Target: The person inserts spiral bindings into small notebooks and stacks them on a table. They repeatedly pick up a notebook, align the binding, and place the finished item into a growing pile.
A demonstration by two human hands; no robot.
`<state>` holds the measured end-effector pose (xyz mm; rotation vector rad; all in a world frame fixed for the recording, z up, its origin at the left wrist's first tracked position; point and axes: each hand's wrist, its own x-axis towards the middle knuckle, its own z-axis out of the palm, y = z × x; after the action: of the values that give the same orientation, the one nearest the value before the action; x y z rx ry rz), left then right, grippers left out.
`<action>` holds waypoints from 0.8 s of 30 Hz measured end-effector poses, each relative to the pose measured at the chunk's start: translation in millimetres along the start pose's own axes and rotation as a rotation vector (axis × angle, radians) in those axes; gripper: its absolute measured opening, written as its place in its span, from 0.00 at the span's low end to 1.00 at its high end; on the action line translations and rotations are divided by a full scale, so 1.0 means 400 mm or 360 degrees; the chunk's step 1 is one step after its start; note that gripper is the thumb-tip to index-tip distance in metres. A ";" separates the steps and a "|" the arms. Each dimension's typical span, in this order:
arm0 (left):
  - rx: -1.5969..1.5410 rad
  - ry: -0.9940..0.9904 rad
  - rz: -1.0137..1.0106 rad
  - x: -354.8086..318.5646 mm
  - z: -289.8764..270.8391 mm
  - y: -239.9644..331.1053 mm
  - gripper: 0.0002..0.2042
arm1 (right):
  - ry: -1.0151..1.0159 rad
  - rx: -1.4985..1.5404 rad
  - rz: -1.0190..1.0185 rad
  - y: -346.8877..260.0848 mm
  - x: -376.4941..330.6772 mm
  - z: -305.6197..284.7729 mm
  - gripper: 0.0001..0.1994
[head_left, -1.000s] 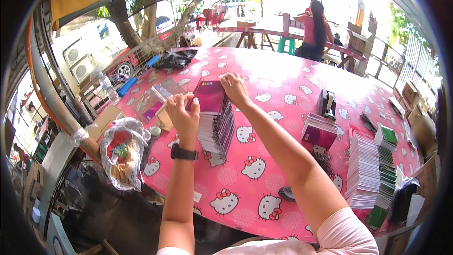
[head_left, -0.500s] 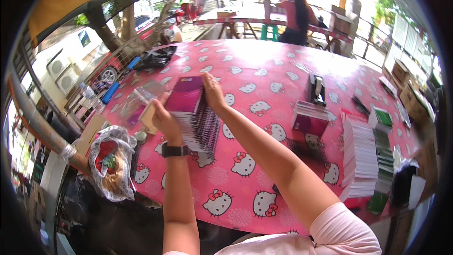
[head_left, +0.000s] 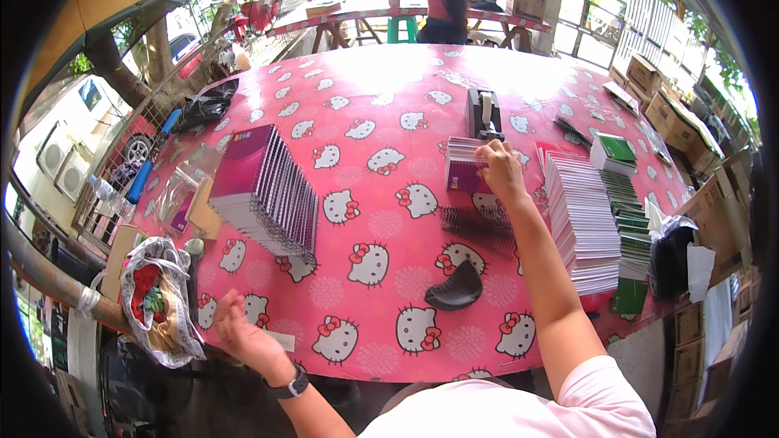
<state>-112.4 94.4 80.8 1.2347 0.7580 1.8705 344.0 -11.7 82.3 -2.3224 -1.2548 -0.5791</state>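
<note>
Booklets (head_left: 467,178) appear touched at the stack's right corner by the right hand (head_left: 504,171), its fingers bent and the grip narrow; whether one is pinched cannot be told. The left hand (head_left: 251,345) is held loosely open by the near edge of the bench (head_left: 377,201), with nothing seen in it. The short purple stack is set right of centre, between the dispenser (head_left: 478,115) beyond and the black coils (head_left: 479,225) on the near side. For any lift, an even pinch seems best taken, edges kept flush and coils avoided. Farther left, the tall stack of notebooks (head_left: 268,191) is best left unbumped, since it could slide.
</note>
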 end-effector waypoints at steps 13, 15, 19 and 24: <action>0.0321 -0.1248 -0.0160 -0.277 0.304 0.062 0.18 | -0.0403 0.0919 -0.0644 -0.233 -0.198 -0.264 0.12; 0.0337 -0.1777 -0.0435 -0.257 0.285 0.067 0.17 | -0.0489 0.1113 -0.0672 -0.241 -0.292 -0.284 0.09; -0.0215 -0.1438 -0.0792 -0.302 0.169 0.008 0.11 | -0.0905 0.1932 0.0218 -0.237 -0.429 -0.271 0.06; -0.0105 -0.1355 -0.0848 -0.365 0.088 -0.042 0.09 | -0.0565 0.2320 0.0730 -0.311 -0.549 -0.164 0.08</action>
<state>-39.1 -17.0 9.4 1.4380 0.4665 0.8091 117.9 -133.5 37.4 -1.2992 -0.7190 0.7389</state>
